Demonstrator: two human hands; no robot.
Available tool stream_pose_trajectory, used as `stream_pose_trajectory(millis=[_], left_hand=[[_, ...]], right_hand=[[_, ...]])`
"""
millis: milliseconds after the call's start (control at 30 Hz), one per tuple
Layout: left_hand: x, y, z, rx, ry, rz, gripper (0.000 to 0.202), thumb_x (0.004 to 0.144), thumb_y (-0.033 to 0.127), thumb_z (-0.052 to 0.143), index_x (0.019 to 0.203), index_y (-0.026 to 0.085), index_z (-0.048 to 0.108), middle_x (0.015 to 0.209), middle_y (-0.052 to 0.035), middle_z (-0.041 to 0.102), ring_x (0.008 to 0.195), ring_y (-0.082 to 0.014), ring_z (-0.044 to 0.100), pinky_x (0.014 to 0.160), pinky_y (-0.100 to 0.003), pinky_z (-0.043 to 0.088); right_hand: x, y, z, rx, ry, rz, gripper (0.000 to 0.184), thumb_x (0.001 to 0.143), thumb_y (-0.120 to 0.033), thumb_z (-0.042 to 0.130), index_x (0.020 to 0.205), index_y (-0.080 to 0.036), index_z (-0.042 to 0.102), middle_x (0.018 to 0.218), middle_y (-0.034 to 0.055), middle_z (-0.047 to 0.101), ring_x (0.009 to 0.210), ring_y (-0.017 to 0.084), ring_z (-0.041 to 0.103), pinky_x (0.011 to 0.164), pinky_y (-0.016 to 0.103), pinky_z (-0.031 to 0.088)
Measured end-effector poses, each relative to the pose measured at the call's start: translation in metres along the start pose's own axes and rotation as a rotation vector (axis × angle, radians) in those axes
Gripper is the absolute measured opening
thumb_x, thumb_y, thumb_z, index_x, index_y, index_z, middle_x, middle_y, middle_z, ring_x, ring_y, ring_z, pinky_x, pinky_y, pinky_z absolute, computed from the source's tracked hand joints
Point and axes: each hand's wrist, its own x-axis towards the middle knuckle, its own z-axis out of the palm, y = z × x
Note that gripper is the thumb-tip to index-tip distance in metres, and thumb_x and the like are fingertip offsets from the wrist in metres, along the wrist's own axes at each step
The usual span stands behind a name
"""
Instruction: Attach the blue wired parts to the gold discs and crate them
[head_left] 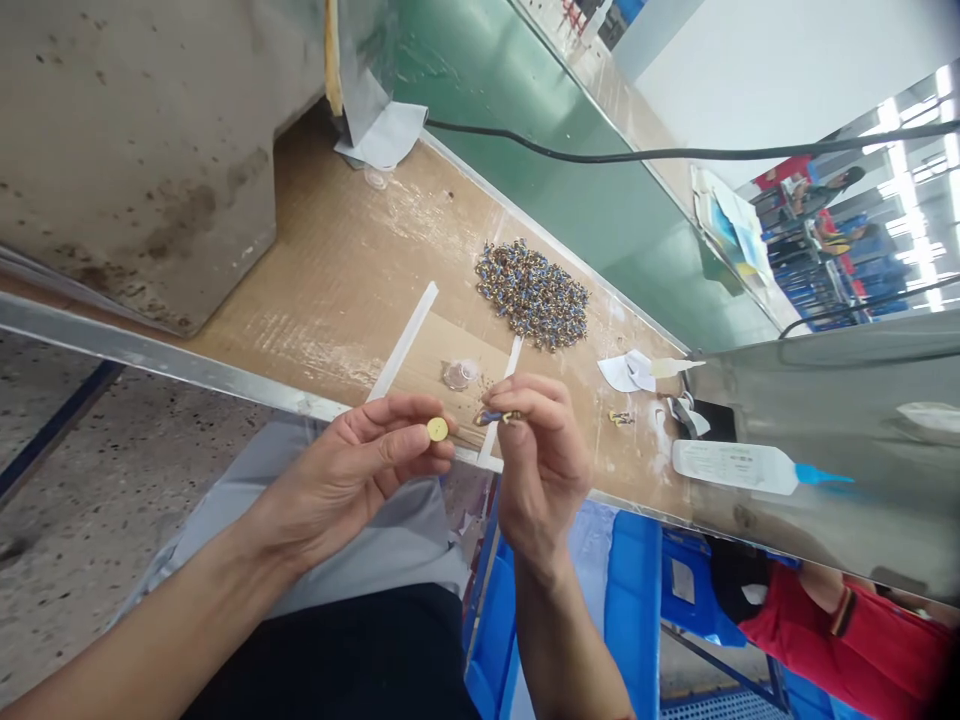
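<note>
Two bare hands meet just in front of the near edge of the cardboard-covered surface (330,270). The left hand (352,475) is curled, its thumb and forefinger pinching a small brass-coloured disc (437,429) held face up; just to its right, the right hand (541,465) is closed at the fingertips around a tiny blue-and-gold part (498,416), whose end points toward the disc; the two pieces sit very close, though I cannot tell whether they touch.

On the surface behind the hands lie a long white strip (403,342), a small clear cap (459,374) and a shorter white strip (511,368); farther back, a heap of parts (534,293) in the same blue and gold is spread flat. To the right of the hands, one loose part (620,417) lies alone; near it are white paper scraps (626,372); farther right, a white bottle (739,466) with a blue nozzle lies on its side. A black cable (600,153) crosses above a green belt (540,140); at the lower right is another person's red sleeve (840,625).
</note>
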Motion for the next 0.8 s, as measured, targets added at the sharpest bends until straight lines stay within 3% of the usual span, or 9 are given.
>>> stream_pose_trajectory(millis=[233,367,800], left_hand=[[-0.005,-0.004,0.002,0.036,-0.054,0.065,0.03,0.085,0.032,0.116,0.109,0.023,0.101,0.108,-0.0043,0.097,0.09,-0.0171,0.092,0.094,-0.024,0.076],[-0.005,-0.007,0.002,0.025,-0.027,0.086,0.03,0.083,0.033,0.116,0.108,0.025,0.101,0.112,-0.0049,0.098,0.094,-0.0205,0.094,0.094,-0.026,0.077],[-0.011,-0.004,0.011,0.013,0.006,0.096,0.03,0.079,0.032,0.119,0.101,0.024,0.101,0.104,-0.0028,0.097,0.091,-0.0187,0.092,0.093,-0.024,0.077]], right_hand=[[-0.006,-0.002,0.002,0.119,-0.144,0.009,0.019,0.123,-0.022,0.07,0.132,-0.03,0.085,0.127,0.0059,0.084,0.12,0.022,0.083,0.113,0.043,0.07],[-0.007,-0.001,0.004,0.157,-0.141,0.014,0.02,0.123,-0.022,0.071,0.134,-0.031,0.086,0.126,0.0056,0.086,0.12,0.023,0.084,0.114,0.044,0.071],[-0.009,-0.002,0.002,0.139,-0.153,0.027,0.022,0.122,-0.021,0.071,0.134,-0.031,0.086,0.127,0.0062,0.087,0.121,0.025,0.084,0.112,0.045,0.071]])
